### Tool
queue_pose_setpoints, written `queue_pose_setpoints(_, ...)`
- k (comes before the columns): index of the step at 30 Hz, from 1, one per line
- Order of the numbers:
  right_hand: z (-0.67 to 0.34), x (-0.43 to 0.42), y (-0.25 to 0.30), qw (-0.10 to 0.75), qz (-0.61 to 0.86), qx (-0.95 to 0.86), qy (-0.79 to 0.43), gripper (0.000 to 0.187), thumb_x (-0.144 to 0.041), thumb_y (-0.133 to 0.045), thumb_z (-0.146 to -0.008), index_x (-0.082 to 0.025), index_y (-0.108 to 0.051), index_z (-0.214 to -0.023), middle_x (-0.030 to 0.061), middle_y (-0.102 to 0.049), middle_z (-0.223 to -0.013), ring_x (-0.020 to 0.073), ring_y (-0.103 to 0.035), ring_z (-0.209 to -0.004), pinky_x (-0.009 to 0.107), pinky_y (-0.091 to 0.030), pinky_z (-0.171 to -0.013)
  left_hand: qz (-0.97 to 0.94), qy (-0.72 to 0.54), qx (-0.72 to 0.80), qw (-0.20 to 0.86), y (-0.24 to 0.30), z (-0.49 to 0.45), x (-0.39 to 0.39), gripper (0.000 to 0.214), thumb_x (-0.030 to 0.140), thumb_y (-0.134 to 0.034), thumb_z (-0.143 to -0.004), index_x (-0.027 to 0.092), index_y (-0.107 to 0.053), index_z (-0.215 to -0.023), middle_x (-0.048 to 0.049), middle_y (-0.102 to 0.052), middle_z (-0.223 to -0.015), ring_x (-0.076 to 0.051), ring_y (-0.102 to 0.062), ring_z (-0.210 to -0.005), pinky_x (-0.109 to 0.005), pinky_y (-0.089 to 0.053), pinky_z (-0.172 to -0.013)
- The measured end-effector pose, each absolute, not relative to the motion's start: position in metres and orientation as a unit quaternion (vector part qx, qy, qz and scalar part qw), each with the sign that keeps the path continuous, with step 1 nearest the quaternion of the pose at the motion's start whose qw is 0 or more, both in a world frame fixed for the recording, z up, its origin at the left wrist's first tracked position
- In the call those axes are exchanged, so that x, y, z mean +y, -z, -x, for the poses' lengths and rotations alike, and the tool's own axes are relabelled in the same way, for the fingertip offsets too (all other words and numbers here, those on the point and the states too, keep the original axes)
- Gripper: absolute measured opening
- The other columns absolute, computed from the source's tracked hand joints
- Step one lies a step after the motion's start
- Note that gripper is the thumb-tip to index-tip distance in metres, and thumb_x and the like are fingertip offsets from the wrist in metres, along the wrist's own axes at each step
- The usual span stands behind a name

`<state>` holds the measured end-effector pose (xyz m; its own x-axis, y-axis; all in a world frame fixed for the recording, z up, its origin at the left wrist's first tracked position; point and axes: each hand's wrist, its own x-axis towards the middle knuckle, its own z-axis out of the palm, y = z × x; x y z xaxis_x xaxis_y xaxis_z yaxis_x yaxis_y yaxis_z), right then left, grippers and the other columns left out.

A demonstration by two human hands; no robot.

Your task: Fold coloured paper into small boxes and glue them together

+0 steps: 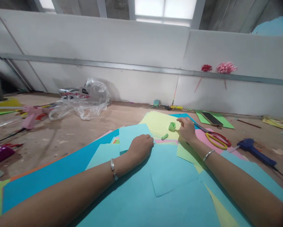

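My left hand [141, 146] rests with curled fingers at the edge of a light blue paper square [132, 134]. Whatever its fingertips may pinch is hidden from me. Further right, my right hand [187, 128] hovers over the yellow paper [155, 121], fingers partly apart and holding nothing I can see. Just left of its fingertips sits a small green folded paper piece [172, 126]. A tiny green zigzag paper strip [165, 136] lies between the two hands. Large light blue sheets [136, 195] spread beneath my forearms.
Red-and-yellow scissors [218, 140] and a blue glue gun [257, 153] lie at right, with a phone [211, 119] behind. On the left are a pink glue gun [32, 116] and a plastic bag [91, 97]. Two paper flowers [226, 67] hang on the wall rail.
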<state>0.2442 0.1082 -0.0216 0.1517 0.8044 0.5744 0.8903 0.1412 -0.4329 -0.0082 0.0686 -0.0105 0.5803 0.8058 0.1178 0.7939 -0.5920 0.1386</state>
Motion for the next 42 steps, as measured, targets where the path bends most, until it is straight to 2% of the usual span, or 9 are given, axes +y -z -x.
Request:
queue_pose_setpoints(4, -0.245, 0.109, 0.027, 0.348, 0.657, -0.667, 0.051, 0.053, 0.001, -0.042, -0.067, -0.016, -0.07, -0.108, 0.0126, -0.061, -0.105, 0.0246, -0.058, -0.097, 0.034, -0.048, -0.077, -0.885, -0.094, 0.455, 0.028, 0.011, 0.009, 0.069, 0.027, 0.017, -0.044, -0.093, 0.013, -0.07, -0.088, -0.0169, -0.07, -0.095, -0.029, -0.064, -0.091, -0.036, -0.045, -0.076)
queue_pose_setpoints(9, -0.242, 0.111, 0.035, 0.3, 0.638, -0.708, 0.046, 0.035, -0.005, -0.054, -0.065, -0.017, -0.074, -0.091, 0.0147, -0.061, -0.115, 0.0305, -0.058, -0.105, 0.038, -0.048, -0.079, -0.885, -0.112, 0.452, 0.022, 0.009, 0.008, 0.064, 0.026, 0.018, -0.045, -0.093, 0.013, -0.071, -0.086, -0.0154, -0.07, -0.094, -0.028, -0.064, -0.09, -0.036, -0.046, -0.075)
queue_pose_setpoints(15, -0.239, 0.11, 0.03, 0.331, 0.581, -0.741, 0.061, 0.018, -0.012, -0.055, -0.073, -0.019, -0.07, -0.079, 0.0111, -0.068, -0.101, 0.0271, -0.063, -0.097, 0.041, -0.051, -0.083, -0.882, -0.167, 0.441, 0.03, 0.011, 0.008, 0.063, 0.026, 0.024, -0.046, -0.094, 0.015, -0.068, -0.085, -0.0115, -0.071, -0.093, -0.026, -0.064, -0.092, -0.037, -0.048, -0.079)
queue_pose_setpoints(19, -0.226, 0.097, 0.014, 0.386, 0.503, -0.769, 0.083, 0.017, -0.018, -0.051, -0.084, -0.021, -0.067, -0.087, 0.0107, -0.067, -0.111, 0.0254, -0.061, -0.108, 0.043, -0.049, -0.095, -0.831, -0.383, 0.386, 0.112, 0.018, 0.01, 0.067, 0.025, 0.031, -0.046, -0.094, 0.015, -0.063, -0.104, -0.0126, -0.069, -0.109, -0.025, -0.063, -0.103, -0.04, -0.05, -0.09)
queue_pose_setpoints(23, -0.201, 0.08, 0.007, 0.415, 0.326, -0.839, 0.131, 0.031, -0.014, -0.053, -0.084, -0.019, -0.058, -0.114, 0.0121, -0.066, -0.111, 0.025, -0.06, -0.108, 0.044, -0.052, -0.092, -0.738, -0.467, 0.378, 0.308, 0.023, 0.01, 0.072, 0.049, 0.042, -0.052, -0.091, 0.013, -0.047, -0.131, -0.0183, -0.062, -0.127, -0.025, -0.066, -0.106, -0.038, -0.055, -0.085)
queue_pose_setpoints(26, -0.183, 0.071, 0.007, 0.395, 0.226, -0.874, 0.167, 0.043, -0.01, -0.051, -0.085, -0.018, -0.049, -0.127, 0.0123, -0.067, -0.11, 0.024, -0.062, -0.105, 0.042, -0.053, -0.087, -0.711, -0.459, 0.386, 0.368, 0.023, 0.01, 0.076, 0.052, 0.031, -0.057, -0.087, 0.014, -0.043, -0.134, -0.0144, -0.069, -0.116, -0.021, -0.07, -0.09, -0.034, -0.056, -0.079)
queue_pose_setpoints(31, -0.171, 0.066, 0.01, 0.365, 0.215, -0.891, 0.164, 0.042, -0.014, -0.05, -0.09, -0.019, -0.045, -0.131, 0.0121, -0.067, -0.113, 0.0236, -0.062, -0.108, 0.041, -0.052, -0.088, -0.747, -0.437, 0.408, 0.29, 0.023, 0.011, 0.077, 0.059, 0.001, -0.052, -0.07, 0.017, -0.05, -0.127, 0.0012, -0.074, -0.084, -0.016, -0.067, -0.078, -0.03, -0.052, -0.078)
queue_pose_setpoints(36, -0.173, 0.067, 0.01, 0.345, 0.236, -0.891, 0.178, 0.041, -0.025, -0.054, -0.092, -0.016, -0.046, -0.131, 0.0158, -0.063, -0.118, 0.0263, -0.059, -0.108, 0.042, -0.05, -0.088, -0.754, -0.433, 0.42, 0.26, 0.021, 0.012, 0.075, 0.064, -0.001, -0.053, -0.067, 0.016, -0.049, -0.129, 0.0006, -0.076, -0.085, -0.017, -0.068, -0.081, -0.031, -0.051, -0.081)
queue_pose_setpoints(42, -0.172, 0.065, 0.009, 0.322, 0.227, -0.899, 0.19, 0.032, -0.023, -0.055, -0.092, -0.015, -0.052, -0.123, 0.015, -0.063, -0.115, 0.0257, -0.058, -0.105, 0.04, -0.049, -0.085, -0.77, -0.423, 0.412, 0.243, 0.02, 0.014, 0.073, 0.07, 0.001, -0.054, -0.067, 0.016, -0.048, -0.135, -0.0018, -0.076, -0.091, -0.018, -0.068, -0.08, -0.03, -0.052, -0.077)
